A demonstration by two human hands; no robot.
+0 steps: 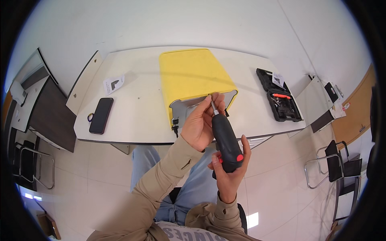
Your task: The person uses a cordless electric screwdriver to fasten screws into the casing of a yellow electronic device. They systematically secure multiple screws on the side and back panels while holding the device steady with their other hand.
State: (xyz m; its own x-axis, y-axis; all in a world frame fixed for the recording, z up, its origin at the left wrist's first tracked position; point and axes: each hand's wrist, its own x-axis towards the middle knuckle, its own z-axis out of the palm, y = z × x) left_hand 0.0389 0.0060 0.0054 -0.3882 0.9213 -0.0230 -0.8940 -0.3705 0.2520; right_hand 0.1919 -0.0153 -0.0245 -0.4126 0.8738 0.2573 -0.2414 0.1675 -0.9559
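My right hand (232, 176) is wrapped round the grip of a black cordless screwdriver (226, 140) with red accents. Its metal bit (214, 109) points away from me, toward the near edge of a yellow box-shaped casing (195, 74). Around the bit's tip, the thumb and fingers of my left hand (199, 127) are closed. Whether a screw sits there is too small to tell. The casing lies on a white table (136, 120), its recessed grey end (183, 110) facing me. A black cord (175, 127) shows at that end's left corner.
To the left lie a black phone (101, 115), a small ring-shaped item (90, 117) and a printed paper (114, 83). An opened black tool case (283, 107) with an orange-red tool (281, 96) rests at the right. Chairs (334, 164) stand beyond the table.
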